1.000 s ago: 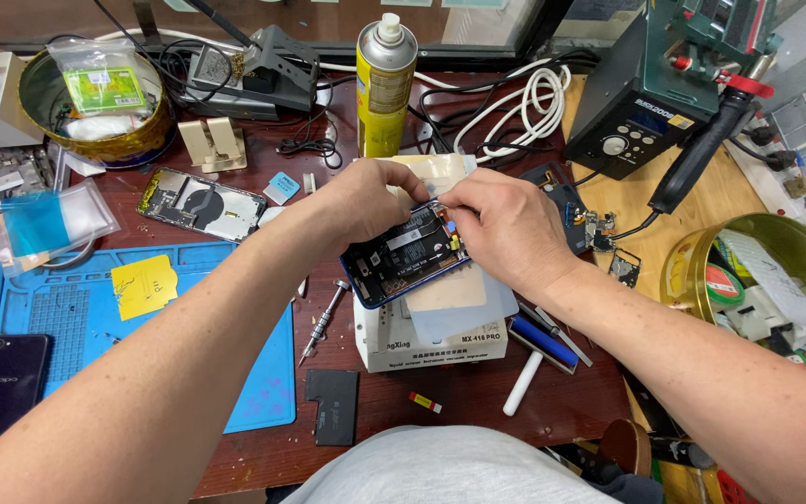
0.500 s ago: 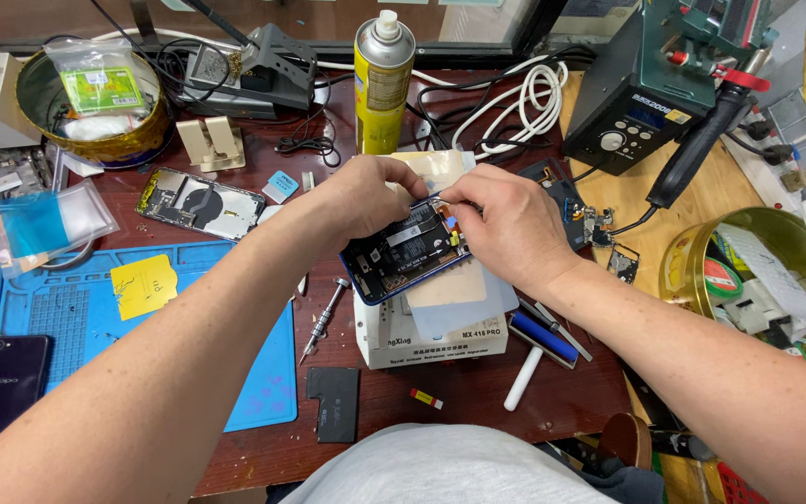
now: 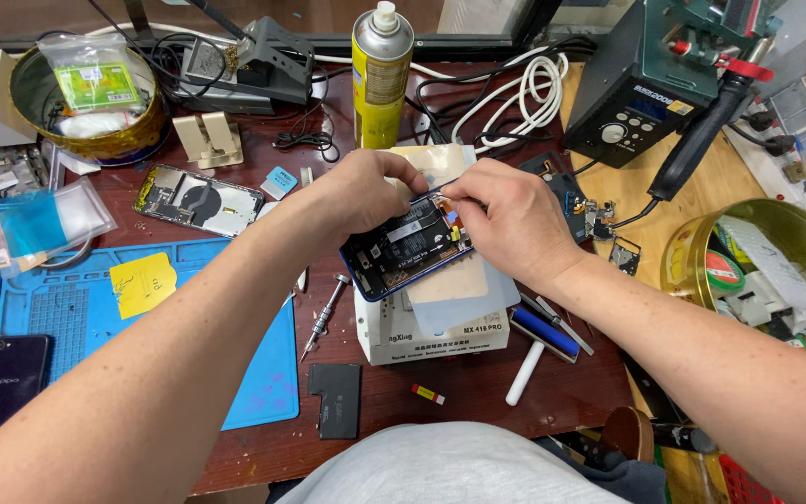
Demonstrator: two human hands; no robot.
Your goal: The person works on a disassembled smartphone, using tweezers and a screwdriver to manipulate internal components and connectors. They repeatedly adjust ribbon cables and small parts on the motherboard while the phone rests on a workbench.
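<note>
An opened smartphone (image 3: 401,252) with a blue frame and exposed circuit boards is held tilted above a white box-shaped heating pad (image 3: 440,331). My left hand (image 3: 366,193) grips the phone's upper left edge. My right hand (image 3: 501,219) pinches thin tweezers (image 3: 440,190) whose tip points toward the top of the phone. The phone's far end is hidden under both hands.
A blue work mat (image 3: 95,327) holds a yellow note and a dark phone (image 3: 0,385). A screwdriver (image 3: 324,315), a black battery (image 3: 338,399), a yellow spray can (image 3: 382,70), a detached back cover (image 3: 200,200), a rework station (image 3: 655,79) and tins surround the phone.
My right hand has shifted slightly left toward the phone's top, bringing the tweezers closer to my left hand. The phone stays held in about the same place.
</note>
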